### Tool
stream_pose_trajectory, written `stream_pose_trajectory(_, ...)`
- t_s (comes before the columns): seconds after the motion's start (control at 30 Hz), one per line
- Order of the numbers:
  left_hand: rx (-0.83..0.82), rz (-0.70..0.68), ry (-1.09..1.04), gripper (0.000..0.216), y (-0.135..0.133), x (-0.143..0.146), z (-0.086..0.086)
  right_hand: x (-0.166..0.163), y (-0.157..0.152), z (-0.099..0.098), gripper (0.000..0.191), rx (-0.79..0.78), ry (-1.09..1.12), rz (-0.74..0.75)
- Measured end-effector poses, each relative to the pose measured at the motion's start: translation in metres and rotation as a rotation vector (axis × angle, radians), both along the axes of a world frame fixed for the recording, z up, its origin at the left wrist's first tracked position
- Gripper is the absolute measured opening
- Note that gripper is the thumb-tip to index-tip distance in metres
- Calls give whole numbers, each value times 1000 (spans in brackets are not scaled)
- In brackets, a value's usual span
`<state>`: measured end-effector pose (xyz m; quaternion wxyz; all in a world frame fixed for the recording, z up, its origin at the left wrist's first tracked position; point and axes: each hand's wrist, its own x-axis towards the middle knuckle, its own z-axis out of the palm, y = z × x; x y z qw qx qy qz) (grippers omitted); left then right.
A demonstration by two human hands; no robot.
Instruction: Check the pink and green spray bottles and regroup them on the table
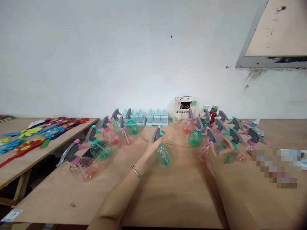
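My left hand (157, 140) is wrapped round the neck of a green spray bottle (164, 157) with a grey and turquoise trigger head, at the middle of the table. The bottle leans slightly. My right hand (221, 154) has its thumb and fingers apart, beside a pink spray bottle (203, 150) with a grey and pink head. Behind that hand a green spray bottle (231, 156) is partly hidden. Several more pink and green spray bottles stand in the right group. Another group is at left, with a pink bottle (83, 169) nearest me.
Light-blue ice pop moulds (157, 119) and a paper bag (184, 110) stand by the wall, near bottles of red liquid (213, 114). A second table (72, 131) at left holds colourful hand-shaped items (31, 147). A blurred patch (275, 169) lies at right.
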<state>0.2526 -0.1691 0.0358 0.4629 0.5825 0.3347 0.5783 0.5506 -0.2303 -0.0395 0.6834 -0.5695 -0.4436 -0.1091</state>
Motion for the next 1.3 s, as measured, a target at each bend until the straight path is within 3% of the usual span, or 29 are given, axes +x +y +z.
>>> stream_pose_trajectory(0.13,-65,-161,-133,14,-4,-7,18,-17,10,-6,59,-91,72,19)
stream_pose_trajectory(0.27,-205,-307,-291,28,-8,-12,32,-48,12,-14,48,-215,14,144)
stream_pose_trajectory(0.47,-224,-237,-272,37,-19,-15,39,-90,8,-25,41,-245,-90,347)
stream_pose_trajectory(0.67,-214,-377,-225,32,-20,-16,37,-93,11,-30,45,-251,-114,354)
stream_pose_trajectory(0.9,-210,-166,-191,31,-15,-12,32,-94,11,-29,43,-216,-123,351)
stream_pose_trajectory(1.07,-161,-243,-186,30,-14,-10,33,-94,11,-30,46,-229,-100,371)
stream_pose_trajectory(1.3,-193,-157,-175,30,-12,-11,30,-93,11,-30,45,-229,-102,380)
